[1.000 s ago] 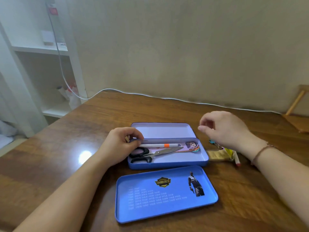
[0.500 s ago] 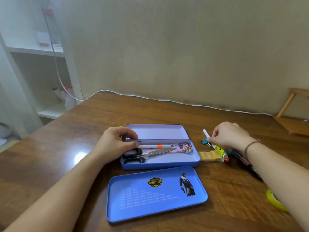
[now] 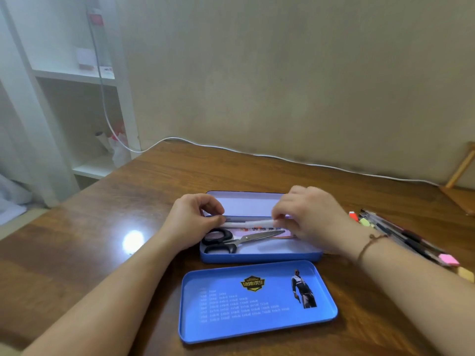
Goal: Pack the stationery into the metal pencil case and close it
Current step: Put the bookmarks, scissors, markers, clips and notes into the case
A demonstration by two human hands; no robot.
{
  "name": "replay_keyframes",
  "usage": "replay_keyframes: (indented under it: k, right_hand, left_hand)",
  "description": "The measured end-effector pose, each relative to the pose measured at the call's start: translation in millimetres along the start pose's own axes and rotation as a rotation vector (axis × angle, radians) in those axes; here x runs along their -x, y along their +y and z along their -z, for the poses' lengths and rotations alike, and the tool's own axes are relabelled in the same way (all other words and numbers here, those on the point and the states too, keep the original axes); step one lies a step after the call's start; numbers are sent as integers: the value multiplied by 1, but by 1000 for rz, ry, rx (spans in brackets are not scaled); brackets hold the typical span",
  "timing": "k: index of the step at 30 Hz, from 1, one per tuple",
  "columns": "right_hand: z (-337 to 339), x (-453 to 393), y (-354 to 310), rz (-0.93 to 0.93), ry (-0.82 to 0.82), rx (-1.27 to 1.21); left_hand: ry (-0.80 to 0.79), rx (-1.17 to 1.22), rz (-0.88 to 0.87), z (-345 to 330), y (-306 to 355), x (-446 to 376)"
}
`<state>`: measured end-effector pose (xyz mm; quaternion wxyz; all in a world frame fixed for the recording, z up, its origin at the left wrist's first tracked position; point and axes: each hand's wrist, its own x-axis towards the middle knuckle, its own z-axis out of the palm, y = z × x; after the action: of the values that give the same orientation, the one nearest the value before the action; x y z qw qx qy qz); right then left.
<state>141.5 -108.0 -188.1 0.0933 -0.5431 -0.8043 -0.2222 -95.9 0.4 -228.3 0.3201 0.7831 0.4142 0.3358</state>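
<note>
The blue metal pencil case [image 3: 257, 257] lies open mid-table, its hinged half [image 3: 244, 201] folded back. Inside are black-handled scissors [image 3: 226, 241] and a printed pen [image 3: 259, 229]. My right hand [image 3: 311, 219] pinches the right end of a white pen [image 3: 257, 223] and holds it level over the case's back edge. My left hand [image 3: 192, 222] grips the case's back-left rim, its thumb touching the pen's left end. A separate blue tray [image 3: 257, 301] with a logo and a figure lies in front of the case.
Several loose pens [image 3: 401, 235] and small coloured items [image 3: 448, 259] lie to the right, partly behind my right forearm. A white cable [image 3: 257, 155] runs along the wall. A white shelf [image 3: 77, 98] stands at the left and a wooden stand [image 3: 462, 165] at the far right.
My right hand picked up a white pen from the pile on the right and carried it left over the case. My left hand stayed on the case's rim.
</note>
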Motion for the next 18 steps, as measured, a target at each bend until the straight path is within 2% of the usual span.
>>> replay_keyframes:
  k: [3, 6, 9, 13, 16, 18]
  right_hand:
    - [-10, -13, -14, -25, -66, 2]
    - [-5, -21, -23, -294, -144, -191]
    - [-6, -29, -31, -477, -165, -315]
    - [-4, -34, -37, -514, -230, -353]
    - [16, -20, -22, -523, -132, -360]
    - [35, 0, -1, -632, -17, -305]
  left_hand:
    - [-7, 0, -5, 0, -1, 1]
    - [-23, 7, -17, 0, 0, 1]
    - [-48, 0, -34, 1, 1, 0]
    - [-64, -4, -28, 1, 3, 1]
    - [-62, -19, -31, 1, 3, 2]
    - [-27, -26, -62, 1, 3, 3]
